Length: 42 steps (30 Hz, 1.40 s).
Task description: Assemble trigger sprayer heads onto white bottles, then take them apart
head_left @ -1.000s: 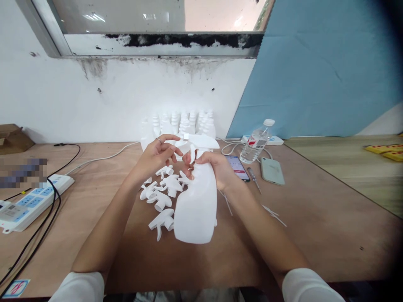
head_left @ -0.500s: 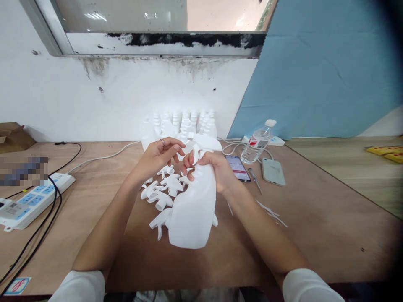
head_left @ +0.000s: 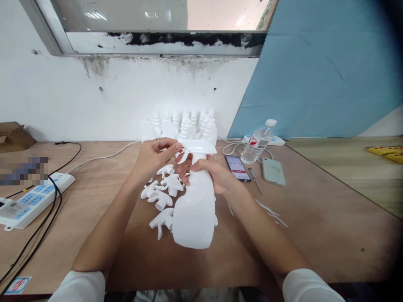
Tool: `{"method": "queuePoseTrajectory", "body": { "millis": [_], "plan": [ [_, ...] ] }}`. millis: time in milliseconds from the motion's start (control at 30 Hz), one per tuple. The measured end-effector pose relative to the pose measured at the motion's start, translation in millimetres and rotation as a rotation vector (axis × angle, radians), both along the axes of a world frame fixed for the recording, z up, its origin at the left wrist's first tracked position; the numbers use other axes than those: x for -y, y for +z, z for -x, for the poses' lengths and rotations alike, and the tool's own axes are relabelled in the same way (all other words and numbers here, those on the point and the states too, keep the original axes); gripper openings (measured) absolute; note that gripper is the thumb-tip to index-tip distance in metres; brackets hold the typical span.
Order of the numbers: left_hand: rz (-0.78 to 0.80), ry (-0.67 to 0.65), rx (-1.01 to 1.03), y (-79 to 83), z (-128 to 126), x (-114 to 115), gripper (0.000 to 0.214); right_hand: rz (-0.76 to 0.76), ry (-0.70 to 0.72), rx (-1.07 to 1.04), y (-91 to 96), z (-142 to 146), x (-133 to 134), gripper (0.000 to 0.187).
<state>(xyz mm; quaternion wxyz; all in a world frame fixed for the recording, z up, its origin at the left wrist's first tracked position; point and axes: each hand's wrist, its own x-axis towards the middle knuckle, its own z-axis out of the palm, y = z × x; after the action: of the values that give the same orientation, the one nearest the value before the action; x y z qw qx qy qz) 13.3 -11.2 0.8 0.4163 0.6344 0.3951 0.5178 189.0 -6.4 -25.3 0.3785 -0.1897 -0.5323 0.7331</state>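
A white plastic spray bottle (head_left: pixel 194 209) is held up over the brown table (head_left: pixel 315 218), its base toward me. My right hand (head_left: pixel 213 173) is wrapped round its neck. My left hand (head_left: pixel 155 157), a ring on one finger, pinches the white trigger spray head (head_left: pixel 197 147) sitting on top of the bottle. Several loose white trigger heads (head_left: pixel 162 195) lie on the table just under my left wrist.
A row of white bottles (head_left: pixel 184 123) stands against the wall behind. To the right lie a clear water bottle (head_left: pixel 256 142), two phones (head_left: pixel 273 171), a small screwdriver (head_left: pixel 254 178) and thin white tubes (head_left: pixel 271 212). A white power strip (head_left: pixel 30 201) with black cables lies at the left.
The bottle tilted to the left and then came back upright. The trigger head has turned on the neck under my left fingers.
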Motion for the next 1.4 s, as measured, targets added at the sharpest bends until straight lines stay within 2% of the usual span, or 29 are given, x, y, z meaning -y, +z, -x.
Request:
{"method": "queuePoseTrajectory", "body": {
  "millis": [167, 300, 400, 500, 633, 733, 833, 967, 1100, 1400],
  "plan": [
    [-0.018, 0.003, 0.028, -3.1, -3.4, 0.4, 0.018, -0.003, 0.027, 0.020, -0.9, -1.5, -1.3, 0.021],
    [-0.112, 0.053, 0.152, -8.8, -7.0, -7.5, 0.001, 0.013, 0.076, -0.010, -1.0, -0.3, 2.4, 0.029],
    [-0.066, -0.011, 0.173, -9.6, -8.8, -9.6, 0.003, 0.012, 0.132, 0.006, -0.5, 1.6, 7.0, 0.031],
    [0.025, -0.114, 0.190, -8.2, -7.8, -8.4, 0.013, -0.018, 0.097, -0.009, 0.8, 1.8, 8.2, 0.030],
    [-0.072, -0.145, 0.262, -8.4, -3.6, -8.5, 0.016, -0.029, 0.026, -0.028, 2.1, -1.3, 4.9, 0.031],
    [-0.149, -0.098, 0.174, -9.5, -2.4, -7.6, 0.024, -0.022, 0.032, -0.033, 2.2, -2.9, 3.6, 0.029],
    [-0.193, 0.013, 0.127, -10.2, -4.5, -4.9, 0.028, -0.011, 0.038, -0.023, 1.9, -2.7, 4.4, 0.028],
    [-0.171, 0.085, 0.103, -10.1, -8.4, -2.4, 0.035, -0.005, -0.002, 0.034, 2.8, -0.6, 6.9, 0.023],
    [-0.108, 0.076, 0.112, -9.3, -9.3, -3.2, 0.042, -0.020, -0.038, 0.058, 3.6, 0.5, 8.3, 0.020],
    [-0.119, 0.019, 0.121, -8.9, -6.2, -5.6, 0.033, 0.029, 0.001, 0.030, 0.7, -1.9, 5.5, 0.017]
  ]
}}
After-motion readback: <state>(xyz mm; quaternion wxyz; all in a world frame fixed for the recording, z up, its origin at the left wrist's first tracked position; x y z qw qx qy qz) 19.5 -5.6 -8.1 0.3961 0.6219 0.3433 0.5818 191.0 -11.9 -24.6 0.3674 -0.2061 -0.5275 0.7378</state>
